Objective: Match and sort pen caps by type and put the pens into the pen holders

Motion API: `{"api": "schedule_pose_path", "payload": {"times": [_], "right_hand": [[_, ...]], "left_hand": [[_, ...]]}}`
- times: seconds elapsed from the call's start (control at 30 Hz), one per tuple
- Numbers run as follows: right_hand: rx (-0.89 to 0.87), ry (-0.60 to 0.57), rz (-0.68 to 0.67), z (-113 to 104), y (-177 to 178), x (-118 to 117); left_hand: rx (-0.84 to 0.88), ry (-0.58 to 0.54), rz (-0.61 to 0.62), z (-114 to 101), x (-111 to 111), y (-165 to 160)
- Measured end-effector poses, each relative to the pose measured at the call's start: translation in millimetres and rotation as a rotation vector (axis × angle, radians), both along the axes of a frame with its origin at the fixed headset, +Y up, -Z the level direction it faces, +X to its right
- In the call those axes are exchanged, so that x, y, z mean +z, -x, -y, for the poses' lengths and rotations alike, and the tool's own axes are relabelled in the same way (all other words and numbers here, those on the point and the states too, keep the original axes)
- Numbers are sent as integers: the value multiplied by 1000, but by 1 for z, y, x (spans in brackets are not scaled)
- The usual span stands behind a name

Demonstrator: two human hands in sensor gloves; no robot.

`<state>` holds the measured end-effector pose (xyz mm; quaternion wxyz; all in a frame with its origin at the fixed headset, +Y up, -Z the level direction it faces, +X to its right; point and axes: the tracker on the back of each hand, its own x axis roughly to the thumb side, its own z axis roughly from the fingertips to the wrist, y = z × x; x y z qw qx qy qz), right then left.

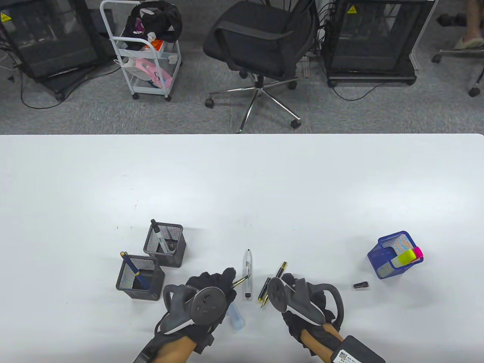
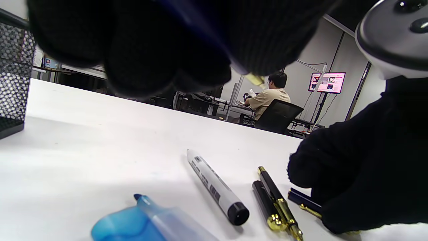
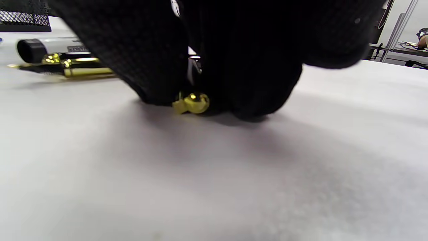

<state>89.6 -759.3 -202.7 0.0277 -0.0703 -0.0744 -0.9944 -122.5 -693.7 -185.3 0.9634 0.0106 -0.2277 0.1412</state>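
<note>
1. The table (image 1: 242,181) is carrying everything at its near edge, so anything flicked towards the person is at risk of rolling off
2. Three holders are standing well apart from the loose pens: two black mesh ones, the rear (image 1: 164,244) with a marker in it and the front (image 1: 140,277) with a blue pen, and a blue holder (image 1: 389,255) at far right with highlighters leaning out; reaching across to the blue one is risking a knock against them
3. The left hand (image 1: 211,293) is gripping a blue pen (image 1: 239,281) whose gold tip is pointing towards the white marker; the barrel is mostly hidden in the glove, so a poor line-up with a cap is likely
4. The right hand (image 1: 298,298) is pressing down on the table and pinching a dark blue cap (image 2: 302,201) with a gold clip; a thick glove on a small round piece is inviting a slip
5. A white marker (image 1: 247,274) is lying between the hands, right in the path, and could get nudged
6. A black-and-gold pen (image 1: 272,285) and its cap are lying just beside the right hand; taking that cap instead would be a mismatch
7. A pale blue cap (image 1: 235,315) is lying close to the left hand
8. A small black cap (image 1: 360,285) is lying alone near the blue holder, easy to be overlooking
</note>
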Motion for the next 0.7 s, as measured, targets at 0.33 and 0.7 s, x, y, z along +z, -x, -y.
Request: {"api": "schedule_pose_path", "payload": {"times": [0.33, 0.7], "right_hand": [[-259, 50, -89, -34, -19, -2], [-512, -93, -384, -69, -44, 13]], "left_hand": [[64, -9, -3, -3, 1, 5], [93, -47, 86, -6, 7, -6]]}}
